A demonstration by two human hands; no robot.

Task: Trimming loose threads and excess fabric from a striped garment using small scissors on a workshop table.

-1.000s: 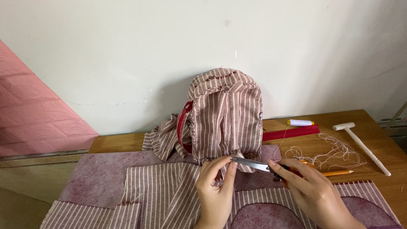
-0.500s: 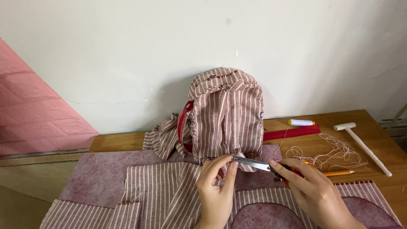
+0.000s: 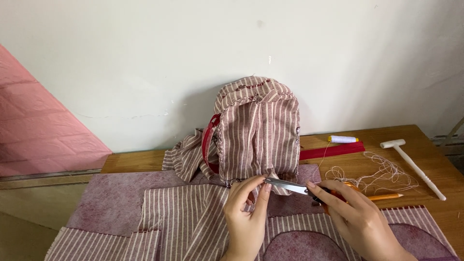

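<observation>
The right hand grips orange-handled scissors, blades pointing left. The left hand pinches a fold of striped fabric at the blade tips — the bottom edge of a striped backpack standing on the tabletop against the wall. A pencil and loose thread lie just right.

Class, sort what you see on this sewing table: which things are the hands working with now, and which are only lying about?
In use:
- left hand, pinching the fabric
- right hand, holding the scissors
- scissors, blades at the fabric
- striped backpack, its bottom edge at the blades

Lying about:
- white thread spool
- red zipper strip
- white mallet
- pencil
- loose thread
- striped fabric pieces
</observation>
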